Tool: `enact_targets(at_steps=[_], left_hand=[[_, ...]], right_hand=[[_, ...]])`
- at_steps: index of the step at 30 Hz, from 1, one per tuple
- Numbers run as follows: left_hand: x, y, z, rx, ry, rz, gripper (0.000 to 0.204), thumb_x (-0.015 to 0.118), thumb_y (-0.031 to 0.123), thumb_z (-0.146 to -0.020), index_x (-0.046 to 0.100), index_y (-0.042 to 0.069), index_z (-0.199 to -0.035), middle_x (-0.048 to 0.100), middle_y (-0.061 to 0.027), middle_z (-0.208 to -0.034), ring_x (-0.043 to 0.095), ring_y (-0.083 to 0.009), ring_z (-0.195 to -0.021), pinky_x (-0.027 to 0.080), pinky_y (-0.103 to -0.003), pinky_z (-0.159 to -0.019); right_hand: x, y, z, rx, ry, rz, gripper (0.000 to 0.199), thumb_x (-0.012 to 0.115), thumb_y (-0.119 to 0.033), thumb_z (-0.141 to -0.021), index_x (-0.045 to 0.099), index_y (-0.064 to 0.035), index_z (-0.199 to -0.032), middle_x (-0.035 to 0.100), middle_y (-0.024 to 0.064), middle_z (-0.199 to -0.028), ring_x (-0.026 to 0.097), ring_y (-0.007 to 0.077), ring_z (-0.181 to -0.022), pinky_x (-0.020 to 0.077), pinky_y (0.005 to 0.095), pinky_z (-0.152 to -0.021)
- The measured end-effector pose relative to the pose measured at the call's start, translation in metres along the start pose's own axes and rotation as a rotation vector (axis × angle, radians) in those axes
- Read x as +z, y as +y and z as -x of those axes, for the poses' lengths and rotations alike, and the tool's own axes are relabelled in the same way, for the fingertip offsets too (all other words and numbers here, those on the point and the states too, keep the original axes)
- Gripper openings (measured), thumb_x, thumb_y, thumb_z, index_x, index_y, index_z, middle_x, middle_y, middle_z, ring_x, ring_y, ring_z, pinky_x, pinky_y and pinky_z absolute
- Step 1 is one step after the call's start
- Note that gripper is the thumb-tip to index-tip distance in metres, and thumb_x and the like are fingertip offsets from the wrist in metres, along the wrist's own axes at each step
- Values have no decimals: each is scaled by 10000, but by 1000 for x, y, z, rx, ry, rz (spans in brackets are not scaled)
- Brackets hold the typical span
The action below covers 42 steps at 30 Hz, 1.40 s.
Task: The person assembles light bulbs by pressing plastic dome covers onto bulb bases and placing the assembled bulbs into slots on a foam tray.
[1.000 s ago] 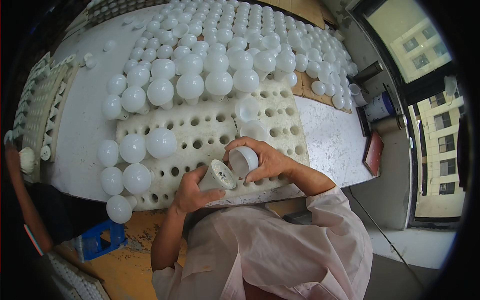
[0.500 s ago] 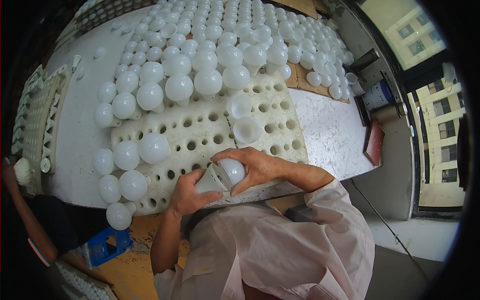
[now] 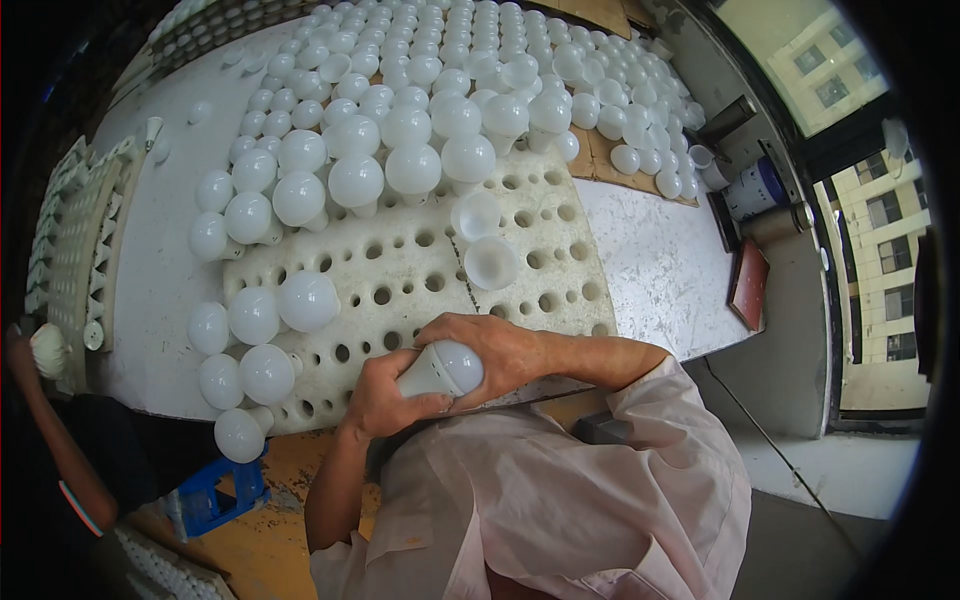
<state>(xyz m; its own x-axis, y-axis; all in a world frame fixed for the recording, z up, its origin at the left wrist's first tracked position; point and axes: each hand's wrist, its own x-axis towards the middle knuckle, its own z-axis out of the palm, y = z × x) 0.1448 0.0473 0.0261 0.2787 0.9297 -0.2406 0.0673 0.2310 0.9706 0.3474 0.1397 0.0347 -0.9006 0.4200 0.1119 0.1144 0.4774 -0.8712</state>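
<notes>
A light bulb (image 3: 438, 373) is held between my two hands over the table's front edge, its white dome seated against the white cone-shaped base. My left hand (image 3: 377, 392) grips the base, with the thumb along its near side. Around the dome end curls my right hand (image 3: 497, 357), its fingers partly hidden behind the bulb. Beyond the hands lies a pale foam board (image 3: 385, 270) full of round holes. Assembled bulbs (image 3: 308, 300) stand in its left part and along its far rows. Two loose, hollow dome covers (image 3: 491, 263) rest on the board's right half.
Many white dome covers (image 3: 430, 40) crowd the far table on cardboard. Another holed board (image 3: 85, 235) with bulb bases stands at the left, near another person's arm (image 3: 75, 465). A blue stool (image 3: 215, 490) is below. A dark red box (image 3: 748, 285) sits by the window wall.
The dome has come down onto the base; the gap between them has closed. My right hand has wrapped further around the dome.
</notes>
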Motion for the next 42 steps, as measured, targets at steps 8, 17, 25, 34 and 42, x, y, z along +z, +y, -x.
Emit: enact_targets(at_steps=[8, 17, 25, 34, 42], left_hand=[[8, 4, -5, 82, 4, -68, 551, 827, 313, -693, 626, -52, -1054, 676, -113, -946, 638, -163, -872, 510, -295, -771], [11, 10, -4, 82, -8, -42, 516, 801, 321, -721, 632, -72, -1010, 683, -130, -880, 653, -179, -820, 520, -299, -719], [-1, -13, 13, -81, -7, 335, 401, 755, 279, -790, 630, -56, -971, 660, -78, -778, 613, -105, -651, 481, -237, -572], [1, -29, 39, 190, 77, 430, 356, 706, 227, -842, 598, -69, -1008, 650, -89, -799, 576, -80, -595, 458, -231, -517], [0, -43, 70, 79, 525, 479, 219, 602, 91, -904, 581, -79, -1039, 675, -136, -912, 628, -101, -665, 510, -213, -535]], right_hand=[[14, 12, 1, -336, 179, -53, 684, 802, -119, -607, 509, -35, -1220, 549, 160, -1124, 565, 325, -1013, 478, 417, -871], [16, 11, -3, -403, 229, -148, 506, 766, -76, -617, 564, -57, -1081, 571, 124, -1017, 568, 278, -945, 488, 377, -809], [11, -9, -19, -346, 171, -133, 671, 861, -124, -614, 481, -82, -1167, 466, 165, -1208, 520, 301, -1071, 471, 399, -875], [19, -17, -45, -611, -105, -87, 549, 838, -79, -641, 523, -79, -1091, 481, 149, -1190, 516, 337, -1086, 471, 414, -880], [18, -23, -98, -707, 114, 352, 282, 739, -164, -677, 589, -86, -903, 545, 88, -1072, 548, 278, -976, 500, 378, -701]])
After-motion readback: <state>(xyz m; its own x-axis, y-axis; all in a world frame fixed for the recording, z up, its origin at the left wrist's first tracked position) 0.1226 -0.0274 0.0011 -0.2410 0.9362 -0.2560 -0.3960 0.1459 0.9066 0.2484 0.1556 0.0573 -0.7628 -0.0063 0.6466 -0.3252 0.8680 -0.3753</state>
